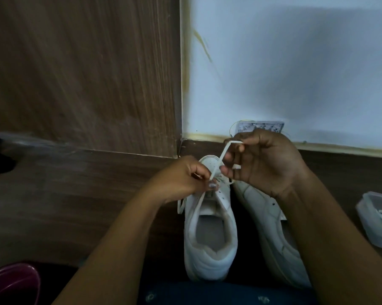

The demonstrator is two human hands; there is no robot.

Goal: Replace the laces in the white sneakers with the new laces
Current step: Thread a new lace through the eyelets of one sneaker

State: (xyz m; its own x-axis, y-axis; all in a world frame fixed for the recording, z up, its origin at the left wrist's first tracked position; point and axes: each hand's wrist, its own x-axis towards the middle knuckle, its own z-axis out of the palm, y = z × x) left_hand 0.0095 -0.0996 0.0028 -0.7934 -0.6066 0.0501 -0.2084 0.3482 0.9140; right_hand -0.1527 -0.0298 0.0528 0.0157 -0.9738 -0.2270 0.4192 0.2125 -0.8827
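Currently your left hand (181, 179) pinches the flat white lace (220, 159) at the eyelets of the white leather sneaker (207, 256) directly beneath it. Your right hand (262, 161) pinches the lace's end above. Pull straight, no twist.

The left forearm (119, 230) and right forearm (326, 227) are bare. The left hand (183, 179) has a thumbnail (212, 185) with glittery grey-purple polish, and a nail on the right hand (262, 164) looks painted too. Dark blue clothing (207, 293) with small pale motifs covers the lap.

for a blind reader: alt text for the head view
Left hand pinches and right hand holds up a white lace at the front of a white sneaker; a second sneaker and a clear box lie to its right.
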